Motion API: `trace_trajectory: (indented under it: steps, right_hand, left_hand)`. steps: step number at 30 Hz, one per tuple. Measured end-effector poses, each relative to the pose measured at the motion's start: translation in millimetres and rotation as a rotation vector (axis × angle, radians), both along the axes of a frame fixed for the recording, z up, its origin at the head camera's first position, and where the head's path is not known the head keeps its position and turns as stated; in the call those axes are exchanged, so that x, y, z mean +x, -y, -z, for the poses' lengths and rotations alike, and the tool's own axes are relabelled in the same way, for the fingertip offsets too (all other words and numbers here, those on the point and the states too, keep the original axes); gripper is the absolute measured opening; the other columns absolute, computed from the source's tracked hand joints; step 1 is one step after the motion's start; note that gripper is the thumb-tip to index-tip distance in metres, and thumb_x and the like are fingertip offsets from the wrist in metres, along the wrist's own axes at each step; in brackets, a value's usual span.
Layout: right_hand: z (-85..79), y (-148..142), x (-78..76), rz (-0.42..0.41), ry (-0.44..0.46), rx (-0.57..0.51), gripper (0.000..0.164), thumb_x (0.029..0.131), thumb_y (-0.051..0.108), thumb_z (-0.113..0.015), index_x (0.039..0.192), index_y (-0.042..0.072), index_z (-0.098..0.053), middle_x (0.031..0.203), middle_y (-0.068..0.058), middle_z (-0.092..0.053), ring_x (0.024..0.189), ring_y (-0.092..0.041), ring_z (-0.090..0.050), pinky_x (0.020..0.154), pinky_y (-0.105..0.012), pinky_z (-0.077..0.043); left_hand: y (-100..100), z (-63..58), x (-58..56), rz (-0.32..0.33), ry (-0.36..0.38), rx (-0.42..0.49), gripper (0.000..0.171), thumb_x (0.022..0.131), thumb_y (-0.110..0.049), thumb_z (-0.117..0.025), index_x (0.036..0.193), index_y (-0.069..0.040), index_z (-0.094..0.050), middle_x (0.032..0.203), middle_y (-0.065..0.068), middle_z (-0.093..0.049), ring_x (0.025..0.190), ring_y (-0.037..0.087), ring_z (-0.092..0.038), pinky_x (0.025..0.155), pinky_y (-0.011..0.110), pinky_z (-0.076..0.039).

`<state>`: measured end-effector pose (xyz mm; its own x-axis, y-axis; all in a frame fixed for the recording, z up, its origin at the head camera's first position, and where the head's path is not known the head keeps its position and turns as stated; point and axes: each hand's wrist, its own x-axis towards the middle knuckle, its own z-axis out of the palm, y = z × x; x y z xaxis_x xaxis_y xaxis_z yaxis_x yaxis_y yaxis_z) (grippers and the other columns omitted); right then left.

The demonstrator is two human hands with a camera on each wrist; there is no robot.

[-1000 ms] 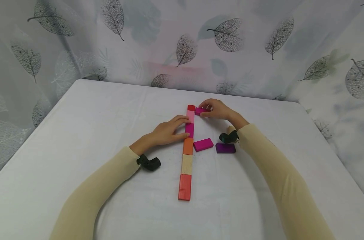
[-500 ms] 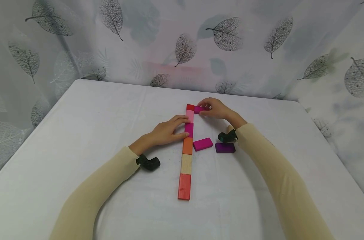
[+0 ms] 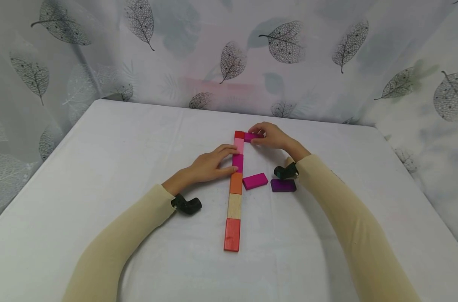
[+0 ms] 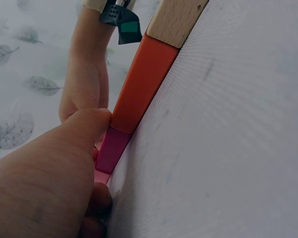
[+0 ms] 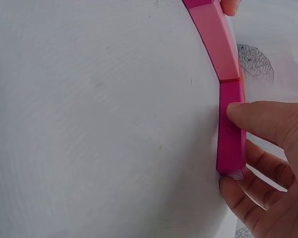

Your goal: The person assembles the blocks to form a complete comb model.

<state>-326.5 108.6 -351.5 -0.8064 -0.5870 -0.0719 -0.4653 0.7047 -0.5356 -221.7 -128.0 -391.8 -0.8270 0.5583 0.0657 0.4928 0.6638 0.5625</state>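
A straight line of rectangular wooden blocks runs away from me: a red block (image 3: 232, 235), a natural wood block (image 3: 234, 206), an orange block (image 3: 236, 183), a magenta block (image 3: 238, 163), a light pink block (image 3: 239, 144) and a red block (image 3: 239, 134) at the far end. My left hand (image 3: 210, 166) rests along the line's left side, thumb by the magenta block and fingertips at the light pink one. My right hand (image 3: 273, 136) pinches another magenta block (image 5: 231, 139) between thumb and fingers. It lies crosswise against the far red block's right side.
To the right of the line lie a loose magenta block (image 3: 255, 181) and a purple block (image 3: 283, 185). A natural wood piece (image 3: 290, 161) is partly hidden behind the right wrist camera. A leaf-patterned curtain (image 3: 229, 54) hangs behind the white table (image 3: 157, 126).
Almost nothing differs. The view shifts slightly, while both hands keep their places at the blocks and the right hand still holds the magenta block.
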Motion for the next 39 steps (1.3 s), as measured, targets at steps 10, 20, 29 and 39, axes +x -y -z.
trace_trajectory:
  steps: [10,20,29,39]
  right_hand:
    - [3.7,-2,-3.9,0.014,0.016,-0.009,0.044,0.09,0.014,-0.068,0.129,-0.003,-0.057,0.121,-0.023,-0.058,0.113,-0.036,-0.052,0.098,-0.047,-0.045]
    - [-0.9,-6,1.5,0.031,0.044,-0.023,0.044,0.092,0.013,-0.066,0.131,-0.004,-0.055,0.122,-0.023,-0.057,0.114,-0.035,-0.052,0.099,-0.047,-0.043]
    - [-0.8,-13,1.2,0.034,0.053,-0.042,0.043,0.093,0.014,-0.065,0.13,-0.004,-0.054,0.124,-0.024,-0.056,0.116,-0.036,-0.052,0.1,-0.048,-0.042]
    - [1.9,-26,2.0,0.069,0.072,-0.067,0.043,0.092,0.014,-0.065,0.131,-0.002,-0.055,0.123,-0.022,-0.056,0.115,-0.035,-0.052,0.097,-0.048,-0.044]
  left_hand:
    - [-1,-0.6,0.6,-0.005,0.006,-0.005,0.058,0.095,-0.043,-0.059,0.145,-0.019,-0.044,0.154,0.0,-0.034,0.101,0.017,-0.056,0.089,0.04,-0.049]
    - [-2,-2.0,1.1,-0.009,0.012,-0.005,0.058,0.094,-0.042,-0.06,0.145,-0.018,-0.045,0.154,0.003,-0.034,0.107,0.019,-0.055,0.09,0.041,-0.049]
    - [-1,-1.4,0.3,-0.007,0.006,-0.004,0.058,0.094,-0.042,-0.059,0.144,-0.018,-0.045,0.153,0.003,-0.035,0.117,0.019,-0.051,0.093,0.042,-0.048]
    - [-3,-3.1,1.3,-0.013,0.019,-0.008,0.058,0.095,-0.041,-0.059,0.145,-0.017,-0.045,0.154,0.003,-0.034,0.113,0.02,-0.053,0.093,0.043,-0.048]
